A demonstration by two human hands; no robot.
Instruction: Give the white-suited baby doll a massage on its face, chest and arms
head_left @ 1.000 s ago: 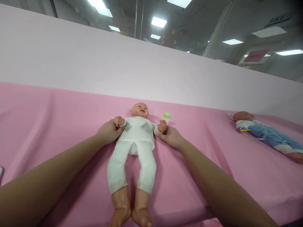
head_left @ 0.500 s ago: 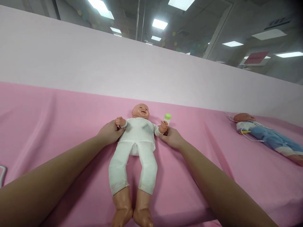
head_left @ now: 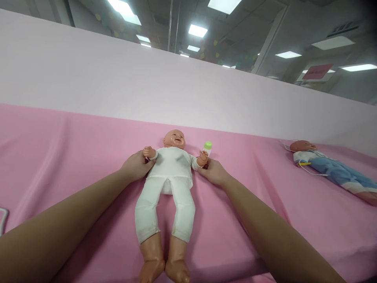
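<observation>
Head cam: hands (head_left: 136, 166) (head_left: 215, 172) on doll (head_left: 171, 165), cloth (head_left: 82, 145) rm L/R, wall (head_left: 176, 90) nr.

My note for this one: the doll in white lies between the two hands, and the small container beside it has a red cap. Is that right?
Not quite: the head view shows that the cap on the small container is light green, not red. The doll in white does lie between the two hands.

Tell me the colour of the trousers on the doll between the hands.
The trousers are white; the head view shows them best.
</observation>
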